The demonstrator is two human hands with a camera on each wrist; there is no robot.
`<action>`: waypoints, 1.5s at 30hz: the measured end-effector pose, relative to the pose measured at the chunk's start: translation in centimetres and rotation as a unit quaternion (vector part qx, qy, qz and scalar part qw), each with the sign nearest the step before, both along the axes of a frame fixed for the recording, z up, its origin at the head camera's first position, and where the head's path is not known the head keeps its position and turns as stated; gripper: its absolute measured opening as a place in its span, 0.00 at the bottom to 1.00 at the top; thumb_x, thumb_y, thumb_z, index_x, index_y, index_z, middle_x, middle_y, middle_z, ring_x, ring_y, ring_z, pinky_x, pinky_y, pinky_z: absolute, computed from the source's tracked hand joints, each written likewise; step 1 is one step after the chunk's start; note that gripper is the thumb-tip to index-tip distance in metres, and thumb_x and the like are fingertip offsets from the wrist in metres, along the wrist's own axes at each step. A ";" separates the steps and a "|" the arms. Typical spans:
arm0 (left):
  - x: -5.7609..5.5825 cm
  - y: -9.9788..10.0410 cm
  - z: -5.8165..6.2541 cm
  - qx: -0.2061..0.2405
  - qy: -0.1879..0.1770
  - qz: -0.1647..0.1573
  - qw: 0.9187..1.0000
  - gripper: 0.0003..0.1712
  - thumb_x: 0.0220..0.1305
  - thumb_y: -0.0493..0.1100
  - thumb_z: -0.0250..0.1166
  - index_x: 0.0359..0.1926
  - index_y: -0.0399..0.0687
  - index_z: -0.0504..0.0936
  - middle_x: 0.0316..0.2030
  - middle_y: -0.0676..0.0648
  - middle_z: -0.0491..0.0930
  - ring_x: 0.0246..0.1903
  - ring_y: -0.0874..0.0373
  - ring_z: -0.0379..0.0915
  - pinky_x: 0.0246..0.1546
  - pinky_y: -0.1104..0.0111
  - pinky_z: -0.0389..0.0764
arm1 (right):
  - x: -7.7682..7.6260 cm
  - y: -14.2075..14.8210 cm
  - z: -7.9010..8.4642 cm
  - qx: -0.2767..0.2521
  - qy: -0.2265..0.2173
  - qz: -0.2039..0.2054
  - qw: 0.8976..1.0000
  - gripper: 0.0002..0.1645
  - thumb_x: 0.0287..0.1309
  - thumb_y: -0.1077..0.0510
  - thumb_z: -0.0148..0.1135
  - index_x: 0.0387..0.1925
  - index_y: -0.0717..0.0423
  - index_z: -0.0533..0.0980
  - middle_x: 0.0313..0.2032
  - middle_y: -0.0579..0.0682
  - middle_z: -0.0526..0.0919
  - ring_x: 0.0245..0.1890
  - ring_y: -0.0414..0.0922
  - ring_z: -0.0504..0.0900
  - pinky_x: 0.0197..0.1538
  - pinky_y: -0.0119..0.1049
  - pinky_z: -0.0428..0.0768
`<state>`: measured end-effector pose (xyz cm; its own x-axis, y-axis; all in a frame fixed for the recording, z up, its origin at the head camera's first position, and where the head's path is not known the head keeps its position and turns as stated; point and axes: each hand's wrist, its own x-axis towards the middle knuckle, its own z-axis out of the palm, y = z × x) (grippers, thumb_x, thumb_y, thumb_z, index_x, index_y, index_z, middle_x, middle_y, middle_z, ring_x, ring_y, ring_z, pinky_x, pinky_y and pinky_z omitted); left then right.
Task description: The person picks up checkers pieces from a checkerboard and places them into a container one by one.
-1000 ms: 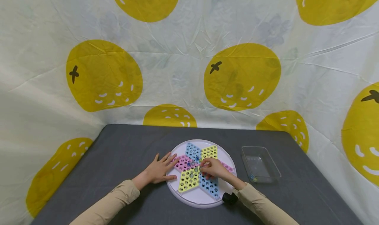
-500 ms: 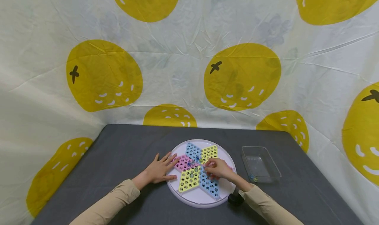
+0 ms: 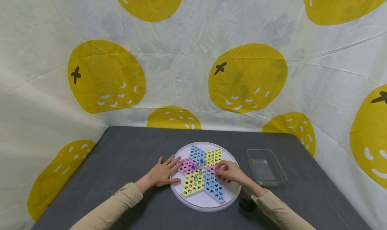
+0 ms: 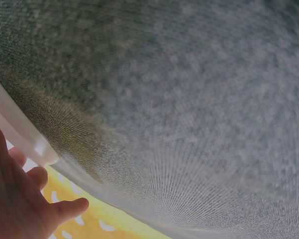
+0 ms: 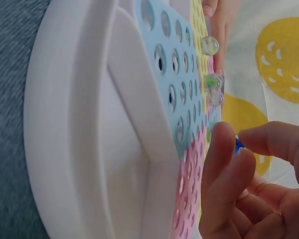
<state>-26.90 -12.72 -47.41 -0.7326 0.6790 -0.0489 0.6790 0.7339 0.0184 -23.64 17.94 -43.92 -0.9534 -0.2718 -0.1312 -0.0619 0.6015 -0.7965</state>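
A round white Chinese checkers board (image 3: pixel 202 203) bears a star of pink, yellow and light blue holed sections. My left hand (image 3: pixel 159 174) lies spread on its left side, fingertips over the rim and the left pink point. In the right wrist view, my right hand (image 5: pixel 254 184) pinches a small blue marble (image 5: pixel 239 145) between thumb and finger, mostly hidden by the fingertips. From the head, that right hand (image 3: pixel 228 172) is over the right pink section, close to the holes. Several marbles sit near the star's middle, among them a blue marble (image 3: pixel 193 167) and a clear marble (image 5: pixel 210 46).
A clear plastic box (image 3: pixel 266 167) stands right of the board, with a few marbles (image 3: pixel 259 182) in its near corner. A black device (image 3: pixel 248 204) is at the right wrist. Dark cloth covers the table (image 3: pixel 130 149); a fruit-print curtain (image 3: pixel 181 72) hangs behind.
My right hand has slid to the right, from the star's middle to over the right pink section, uncovering more of the near blue section. The left hand has stayed in place.
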 end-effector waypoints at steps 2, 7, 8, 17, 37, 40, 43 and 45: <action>0.0 0.0 0.0 0.000 -0.001 0.000 1.000 0.43 0.57 0.71 0.42 0.68 0.56 0.49 0.69 0.48 0.47 0.68 0.46 0.41 0.57 0.38 0.50 | 0.0 0.3 0.1 0.000 0.001 0.001 1.000 0.10 0.54 0.56 0.58 0.36 0.59 0.74 0.19 0.52 0.81 0.16 0.39 0.76 0.18 0.32 0.73; 0.0 0.0 0.1 0.000 -0.002 0.002 1.000 0.43 0.57 0.71 0.42 0.68 0.57 0.49 0.69 0.48 0.47 0.68 0.46 0.40 0.57 0.38 0.50 | 0.2 1.0 0.4 0.006 0.009 -0.009 1.000 0.11 0.53 0.56 0.59 0.37 0.58 0.74 0.18 0.52 0.81 0.15 0.39 0.77 0.18 0.34 0.74; 0.0 0.0 0.0 0.000 -0.003 0.003 1.000 0.43 0.57 0.71 0.42 0.68 0.56 0.49 0.69 0.48 0.47 0.68 0.46 0.41 0.57 0.38 0.50 | 0.2 1.2 0.4 0.009 0.014 -0.009 1.000 0.11 0.52 0.56 0.59 0.37 0.58 0.74 0.17 0.51 0.81 0.15 0.39 0.77 0.18 0.34 0.74; 0.1 0.1 0.0 -0.003 -0.002 0.006 1.000 0.43 0.57 0.71 0.42 0.68 0.56 0.49 0.69 0.49 0.47 0.68 0.46 0.41 0.57 0.38 0.50 | 0.4 2.7 1.5 0.011 0.018 -0.016 1.000 0.11 0.54 0.57 0.58 0.37 0.60 0.74 0.21 0.55 0.81 0.16 0.39 0.76 0.19 0.34 0.75; 0.1 0.0 -0.1 -0.005 0.008 0.005 1.000 0.43 0.57 0.71 0.42 0.68 0.56 0.50 0.69 0.49 0.48 0.68 0.46 0.42 0.57 0.38 0.51 | 1.1 6.0 2.6 0.009 0.024 -0.051 0.998 0.13 0.57 0.56 0.56 0.39 0.62 0.73 0.25 0.58 0.83 0.19 0.49 0.79 0.20 0.34 0.75; 0.1 0.0 -0.1 -0.003 0.006 0.005 1.000 0.43 0.57 0.71 0.42 0.68 0.56 0.50 0.69 0.49 0.48 0.68 0.46 0.42 0.57 0.38 0.51 | 1.3 6.4 2.8 0.003 0.017 -0.060 0.998 0.15 0.57 0.55 0.55 0.41 0.63 0.72 0.26 0.59 0.83 0.20 0.48 0.79 0.21 0.34 0.75; 0.1 0.0 -0.1 -0.004 0.007 0.005 1.000 0.43 0.57 0.71 0.42 0.68 0.56 0.50 0.69 0.48 0.48 0.68 0.46 0.42 0.57 0.38 0.51 | 1.4 6.8 3.0 -0.006 0.013 -0.061 0.998 0.16 0.57 0.55 0.55 0.42 0.64 0.71 0.27 0.60 0.82 0.21 0.49 0.79 0.22 0.36 0.75; 0.1 0.0 -0.1 -0.005 0.008 0.006 1.000 0.43 0.57 0.71 0.42 0.68 0.56 0.50 0.69 0.49 0.48 0.68 0.47 0.42 0.57 0.38 0.51 | 1.5 7.2 3.2 -0.011 0.014 -0.058 0.998 0.18 0.57 0.55 0.55 0.43 0.66 0.71 0.27 0.60 0.82 0.21 0.49 0.80 0.22 0.37 0.75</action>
